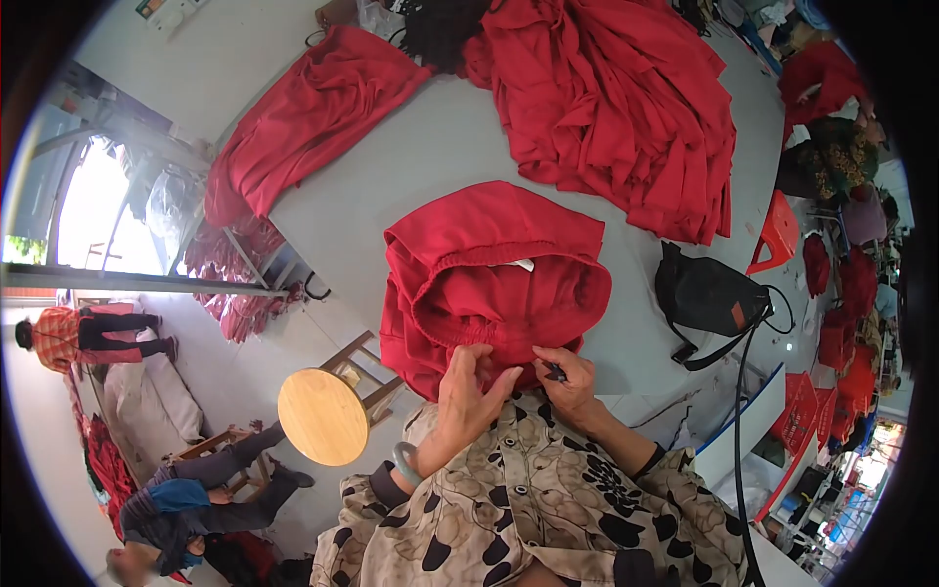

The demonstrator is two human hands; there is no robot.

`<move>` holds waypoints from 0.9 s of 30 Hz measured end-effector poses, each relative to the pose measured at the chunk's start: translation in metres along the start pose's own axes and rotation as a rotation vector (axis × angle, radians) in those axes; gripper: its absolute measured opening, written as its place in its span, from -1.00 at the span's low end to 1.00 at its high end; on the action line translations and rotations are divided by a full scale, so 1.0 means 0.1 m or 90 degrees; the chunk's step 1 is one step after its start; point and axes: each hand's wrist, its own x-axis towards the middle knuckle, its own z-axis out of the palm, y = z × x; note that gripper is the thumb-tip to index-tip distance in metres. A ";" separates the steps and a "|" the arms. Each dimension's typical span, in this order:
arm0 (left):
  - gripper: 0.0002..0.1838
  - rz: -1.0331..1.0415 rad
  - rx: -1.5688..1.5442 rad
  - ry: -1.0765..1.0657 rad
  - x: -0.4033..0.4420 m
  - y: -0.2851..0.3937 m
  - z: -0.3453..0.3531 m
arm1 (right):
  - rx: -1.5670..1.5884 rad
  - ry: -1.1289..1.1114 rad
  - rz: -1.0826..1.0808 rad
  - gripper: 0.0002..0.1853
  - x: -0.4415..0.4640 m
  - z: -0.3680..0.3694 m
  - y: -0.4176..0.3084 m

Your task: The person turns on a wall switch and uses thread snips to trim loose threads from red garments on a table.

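Note:
A red garment with a gathered elastic waistband (499, 220) lies at the near edge of the grey table, its opening facing up and a small white label showing inside. At its lower edge my left hand (468, 396) touches the cloth, thumb and fingers apart on either side of a bit of fabric. Just to the right, my right hand (567, 382) is closed around a small black tool (556, 372), close to the waistband. What the right fingertips do with the cloth is partly hidden.
A large red garment pile (616, 117) and a smaller one (308, 122) lie farther back on the table (391, 161). A black bag (714, 298) with a cord is at right. A round wooden stool (323, 416) stands left. Two people (59, 338) are at far left.

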 end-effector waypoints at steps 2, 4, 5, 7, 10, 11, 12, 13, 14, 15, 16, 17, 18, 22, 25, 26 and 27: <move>-0.74 0.074 0.098 0.055 0.05 -0.04 0.07 | -0.014 -0.012 -0.026 -0.63 0.02 -0.01 0.02; -0.76 0.103 0.118 0.059 0.10 -0.06 0.13 | -0.028 -0.025 -0.051 -0.62 0.02 -0.03 0.04; -0.77 0.133 0.137 0.061 0.11 -0.06 0.15 | -0.016 -0.035 -0.051 -0.61 0.02 -0.03 0.06; -0.79 0.117 0.095 0.059 0.09 -0.04 0.16 | -0.003 -0.046 -0.051 -0.61 0.03 -0.04 0.07; -0.81 0.096 0.058 0.058 0.05 -0.09 0.16 | 0.020 -0.050 -0.028 -0.61 0.03 -0.03 0.05; -0.81 0.089 0.061 0.060 0.04 -0.11 0.16 | 0.036 -0.052 -0.025 -0.60 0.03 -0.01 0.07; -0.81 0.088 0.061 0.060 0.04 -0.12 0.18 | 0.051 -0.054 -0.022 -0.60 0.02 -0.01 0.09; -0.83 0.090 0.078 0.059 0.05 -0.13 0.19 | 0.050 -0.055 -0.023 -0.60 0.02 -0.02 0.10; -0.86 0.092 0.095 0.058 0.05 -0.13 0.19 | 0.049 -0.064 -0.021 -0.60 0.02 -0.02 0.10; -0.86 0.091 0.095 0.060 0.06 -0.12 0.20 | 0.048 -0.073 -0.019 -0.60 0.02 -0.02 0.11; -0.87 0.082 0.129 0.055 0.07 -0.11 0.20 | 0.049 -0.075 -0.020 -0.60 0.03 -0.03 0.12; -0.89 0.073 0.163 0.049 0.07 -0.11 0.20 | 0.047 -0.079 -0.024 -0.60 0.03 -0.03 0.12; -0.89 0.071 0.164 0.051 0.07 -0.11 0.20 | 0.044 -0.083 -0.028 -0.61 0.03 -0.04 0.13; -0.91 0.060 0.117 0.044 0.02 -0.13 0.18 | 0.043 -0.102 -0.018 -0.64 0.03 -0.06 0.14; -0.92 0.016 0.005 0.018 -0.07 -0.15 0.12 | 0.076 -0.113 0.056 -0.68 0.03 -0.06 0.08; -0.94 -0.028 -0.055 -0.005 -0.09 -0.14 0.09 | 0.103 -0.135 0.114 -0.69 0.05 -0.06 0.07; -0.94 -0.030 -0.056 -0.004 -0.11 -0.12 0.06 | 0.130 -0.156 0.172 -0.70 0.06 -0.07 0.04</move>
